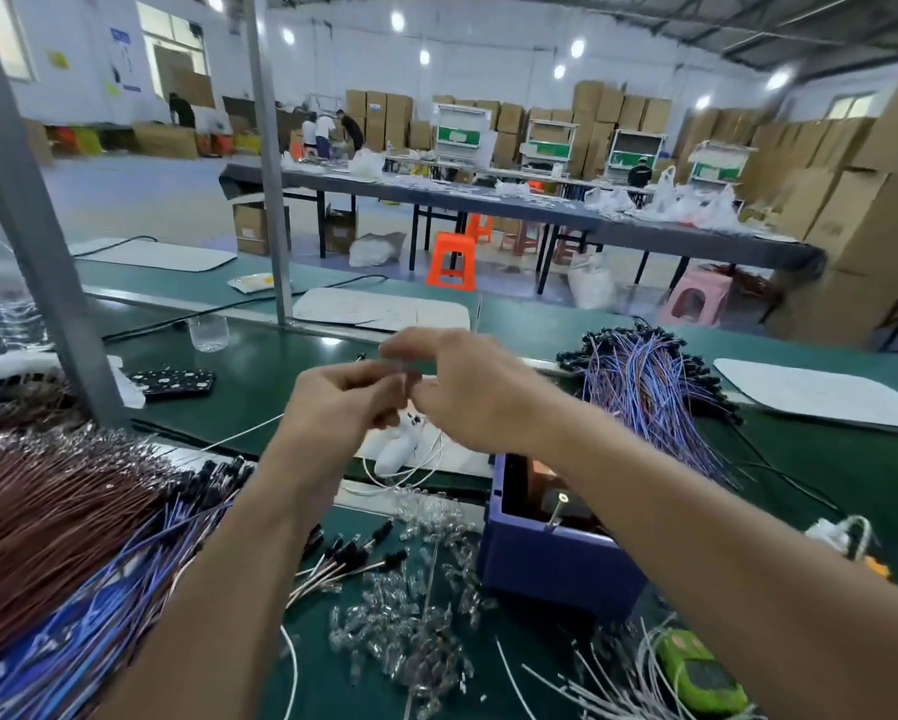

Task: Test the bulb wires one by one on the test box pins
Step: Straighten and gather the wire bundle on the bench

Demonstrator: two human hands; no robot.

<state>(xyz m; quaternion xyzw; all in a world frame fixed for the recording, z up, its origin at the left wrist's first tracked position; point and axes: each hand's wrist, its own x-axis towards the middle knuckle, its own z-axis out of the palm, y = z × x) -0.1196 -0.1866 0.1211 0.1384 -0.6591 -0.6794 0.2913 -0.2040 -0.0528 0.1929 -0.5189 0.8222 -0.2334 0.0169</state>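
Glass bulb wire (403, 368), blurred, held mid-air betw. left hand (342, 405) & right hand (470, 394), both pinching it, apart from test box (545, 563). We judge it light, fragile; grip by base, gently.

I log test box (556, 563): blue, open-topped, upright near bench (259, 376) front edge, metal pin (556, 511) inside | bulb wires (649, 392): purple-blue, black-socketed heap behind it; one raised, blurred.

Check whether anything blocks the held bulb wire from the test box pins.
Nothing visible does. The bulb wire, pinched between left hand and right hand, is up beyond the open test box; its pin shows uncovered.
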